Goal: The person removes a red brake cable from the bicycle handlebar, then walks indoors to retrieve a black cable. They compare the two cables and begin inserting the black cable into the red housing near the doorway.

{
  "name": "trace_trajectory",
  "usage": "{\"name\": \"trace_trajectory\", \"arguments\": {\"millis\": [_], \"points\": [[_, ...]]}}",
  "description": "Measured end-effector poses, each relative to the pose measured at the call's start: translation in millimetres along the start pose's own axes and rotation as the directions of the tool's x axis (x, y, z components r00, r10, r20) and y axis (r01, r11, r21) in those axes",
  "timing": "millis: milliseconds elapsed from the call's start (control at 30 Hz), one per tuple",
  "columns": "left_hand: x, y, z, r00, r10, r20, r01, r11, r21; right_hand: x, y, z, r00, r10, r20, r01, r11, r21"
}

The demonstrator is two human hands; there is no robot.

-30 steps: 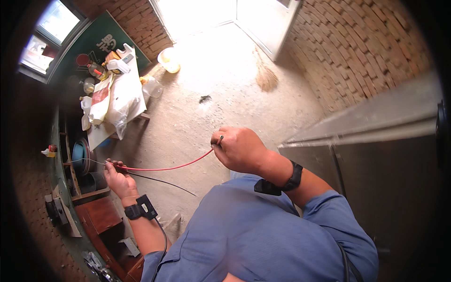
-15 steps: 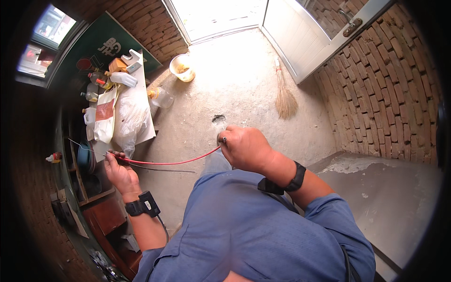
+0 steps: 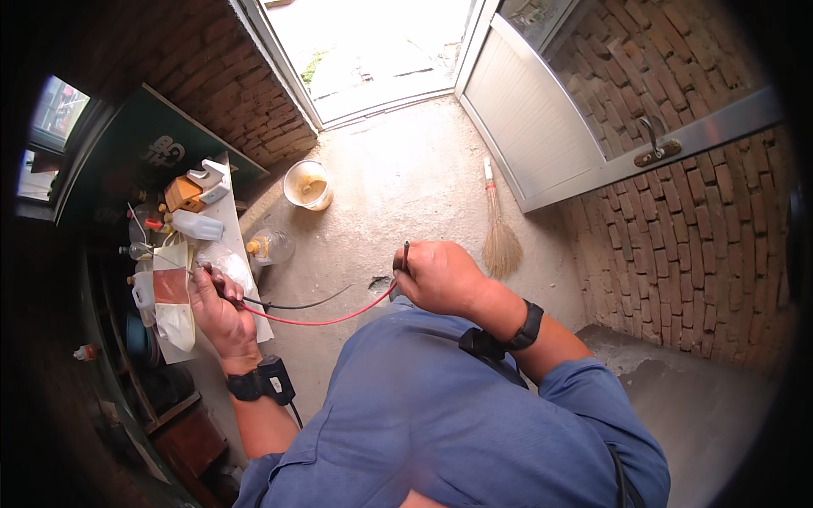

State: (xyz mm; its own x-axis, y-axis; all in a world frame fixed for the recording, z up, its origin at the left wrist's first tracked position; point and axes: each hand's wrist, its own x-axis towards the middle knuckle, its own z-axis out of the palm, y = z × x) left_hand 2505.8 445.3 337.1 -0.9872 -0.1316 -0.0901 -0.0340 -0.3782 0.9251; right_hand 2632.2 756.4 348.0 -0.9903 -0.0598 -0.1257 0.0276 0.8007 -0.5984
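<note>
A red wire (image 3: 318,323) sags in a shallow curve between my two hands. My left hand (image 3: 222,315) grips its left end with closed fingers. Out of that same hand a black wire (image 3: 292,306) runs to the right and ends loose in the air. A thin, pale metal strand (image 3: 150,243) sticks up and left from those fingertips. My right hand (image 3: 445,273) is closed on the other end of the red wire. A short dark stub (image 3: 406,251) pokes up out of this fist; its kind cannot be made out.
Left of me stands a table (image 3: 229,216) with plastic bottles, jugs and bags. A white bucket (image 3: 296,182) and a large clear bottle (image 3: 275,246) are on the floor beside it. A straw broom (image 3: 501,245) lies near the open door (image 3: 542,118). The floor has a small hole (image 3: 380,284).
The view has tilted up, so the room sits lower in it. My left hand has turned; the metal strand now points higher. The red wire sags more and the dark stub stands more upright.
</note>
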Motion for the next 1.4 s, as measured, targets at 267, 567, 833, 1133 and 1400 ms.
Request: {"name": "trace_trajectory", "arguments": {"millis": [267,567,833,1133,1400], "points": [[82,-18,75,1.000,-0.011,0.018,0.010,0.998,0.059,131,48,-43,0.985,-0.031,0.172,0.000,0.985,0.173],[186,-29,152,0.999,-0.004,-0.052,0.007,0.999,0.053,289,98,-99,0.939,-0.126,0.320,0.065,0.979,0.195],[273,-24,184,0.995,-0.030,-0.094,0.036,0.997,0.061,394,89,-119,0.927,-0.171,0.333,0.079,0.959,0.273],[407,-22,190,0.993,-0.114,-0.019,0.115,0.990,0.083,487,56,-97,0.991,-0.132,0.004,0.113,0.867,0.485],[496,-49,235,0.989,-0.126,0.079,0.112,0.981,0.160,537,44,-96,0.991,0.089,0.099,-0.128,0.427,0.895]]}}
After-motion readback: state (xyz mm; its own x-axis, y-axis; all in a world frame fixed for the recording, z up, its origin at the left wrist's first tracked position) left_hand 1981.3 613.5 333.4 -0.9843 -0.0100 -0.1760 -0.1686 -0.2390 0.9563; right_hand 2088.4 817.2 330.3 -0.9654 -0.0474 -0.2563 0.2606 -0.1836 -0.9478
